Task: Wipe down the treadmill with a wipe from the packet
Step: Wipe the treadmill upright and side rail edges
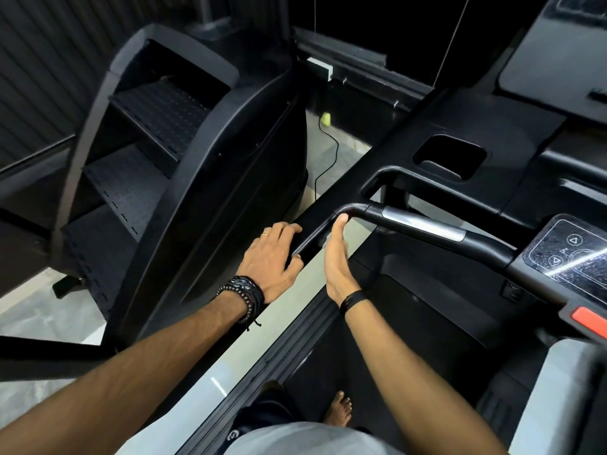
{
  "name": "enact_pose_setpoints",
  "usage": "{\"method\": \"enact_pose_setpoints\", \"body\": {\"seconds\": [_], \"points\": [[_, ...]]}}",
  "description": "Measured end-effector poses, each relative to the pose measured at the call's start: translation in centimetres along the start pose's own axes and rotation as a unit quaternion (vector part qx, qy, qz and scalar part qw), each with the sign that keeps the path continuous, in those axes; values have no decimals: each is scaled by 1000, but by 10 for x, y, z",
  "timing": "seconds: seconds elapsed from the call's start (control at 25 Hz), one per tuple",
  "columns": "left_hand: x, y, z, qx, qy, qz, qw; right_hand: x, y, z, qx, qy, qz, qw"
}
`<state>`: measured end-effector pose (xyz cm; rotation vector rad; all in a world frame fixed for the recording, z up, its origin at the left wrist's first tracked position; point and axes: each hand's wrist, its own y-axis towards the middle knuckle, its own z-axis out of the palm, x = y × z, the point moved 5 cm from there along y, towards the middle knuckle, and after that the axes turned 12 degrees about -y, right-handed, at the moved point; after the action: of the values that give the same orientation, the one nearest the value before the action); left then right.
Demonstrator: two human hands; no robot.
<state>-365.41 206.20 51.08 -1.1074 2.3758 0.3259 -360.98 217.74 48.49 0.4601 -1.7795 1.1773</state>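
I stand barefoot on the black treadmill belt (410,339). My left hand (267,257) rests flat on the treadmill's wide left side rail (331,205), fingers pointing along it and thumb at its inner edge. My right hand (336,257) grips the bend of the inner curved handlebar (423,226). Its thumb lies on top and its fingers are hidden behind the bar. A small pale patch shows by those fingers; I cannot tell if it is a wipe. No packet is in view.
The console (565,254) with arrow buttons and a red stop key (589,318) sits at the right, with a cup recess (450,156) above it. A black stair-climber machine (170,152) stands close on the left. A cable (328,159) runs over the pale floor between them.
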Motion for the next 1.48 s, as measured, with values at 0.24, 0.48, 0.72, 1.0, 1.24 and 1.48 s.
{"method": "enact_pose_setpoints", "body": {"seconds": [0.24, 0.48, 0.72, 1.0, 1.24, 1.48], "points": [[2, 0, -1, -1, -2, -3, 1000, -1, -30, 13, 61, 12, -18, 998], [-1, 0, -2, -2, -5, -2, 1000, -9, -25, 12, 54, -2, 14, 998], [2, 0, -1, -2, 0, -9, 1000, 11, -36, 6, 53, 6, -84, 995], [2, 2, -2, 15, -7, -11, 1000, -32, -61, 26, 53, -283, -227, 930], [-1, 0, -2, -8, -6, -13, 1000, 7, 1, -10, -38, -381, -287, 878], [1, 0, -3, -5, -16, -19, 1000, -21, -27, -16, -26, -540, -419, 730]]}}
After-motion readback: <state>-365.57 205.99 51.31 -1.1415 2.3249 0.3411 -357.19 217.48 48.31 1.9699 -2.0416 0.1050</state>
